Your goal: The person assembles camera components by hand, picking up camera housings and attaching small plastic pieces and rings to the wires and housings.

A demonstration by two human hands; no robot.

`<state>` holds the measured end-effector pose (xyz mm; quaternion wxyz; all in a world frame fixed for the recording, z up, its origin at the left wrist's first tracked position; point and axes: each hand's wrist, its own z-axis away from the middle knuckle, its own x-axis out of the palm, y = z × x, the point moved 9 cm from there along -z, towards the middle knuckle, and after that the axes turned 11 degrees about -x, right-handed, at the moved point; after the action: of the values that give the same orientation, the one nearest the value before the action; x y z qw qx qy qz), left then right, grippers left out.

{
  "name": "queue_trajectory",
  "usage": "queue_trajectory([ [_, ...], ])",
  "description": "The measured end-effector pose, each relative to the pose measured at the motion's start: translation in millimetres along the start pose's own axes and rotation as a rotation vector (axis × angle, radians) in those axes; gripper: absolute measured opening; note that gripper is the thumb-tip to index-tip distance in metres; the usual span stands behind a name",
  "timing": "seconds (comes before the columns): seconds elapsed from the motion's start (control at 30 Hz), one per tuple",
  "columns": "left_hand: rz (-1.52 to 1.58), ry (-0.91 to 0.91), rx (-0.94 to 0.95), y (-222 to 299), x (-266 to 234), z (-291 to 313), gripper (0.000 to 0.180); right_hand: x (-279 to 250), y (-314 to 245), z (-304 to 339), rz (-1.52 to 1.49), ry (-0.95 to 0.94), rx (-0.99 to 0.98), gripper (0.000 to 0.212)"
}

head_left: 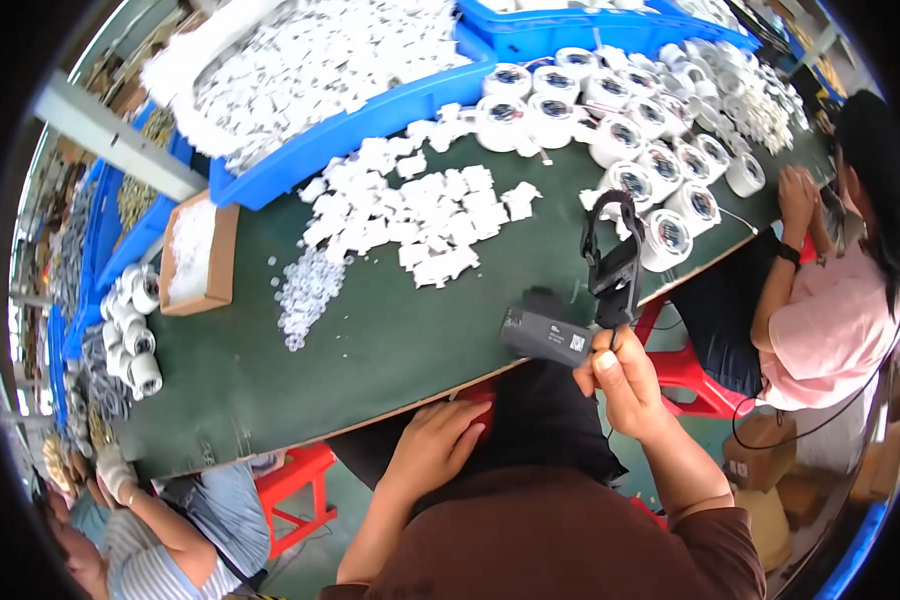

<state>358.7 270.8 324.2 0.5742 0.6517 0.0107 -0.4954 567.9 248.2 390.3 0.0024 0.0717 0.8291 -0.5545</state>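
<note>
My right hand [627,388] is closed, thumb against fingers, at the right end of a dark grey rectangular box [547,336] with a white printed label. A black bracket [615,272] with a curved, ridged upper part rises from the same fingers; whether it is joined to the box is hidden. Both are held over the front edge of the green-topped table [370,340]. My left hand [435,445] lies on my lap below that edge, fingers stretched out, holding nothing.
White plastic pieces [410,215], small translucent rings [310,290] and round white housings [660,165] cover parts of the table. Behind are blue bins [350,125]; a cardboard box [220,260] stands left. Co-workers sit at right [820,330] and lower left [170,540].
</note>
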Motion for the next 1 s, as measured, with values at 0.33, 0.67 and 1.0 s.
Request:
queue_trajectory([
  [0.33,0.028,0.053,0.005,-11.3,1.3,6.2,0.027,-9.9,37.3,8.3,0.152,0.069,0.332,0.016],
  [0.67,0.983,-0.363,-0.019,-14.6,8.4,22.1,0.105,40.7,-5.5,45.3,0.421,-0.569,-0.084,0.012],
  [1.0,1.4,-0.092,-0.136,-73.5,54.8,46.9,0.092,120.1,50.9,40.9,0.403,-1.047,-0.141,0.018],
])
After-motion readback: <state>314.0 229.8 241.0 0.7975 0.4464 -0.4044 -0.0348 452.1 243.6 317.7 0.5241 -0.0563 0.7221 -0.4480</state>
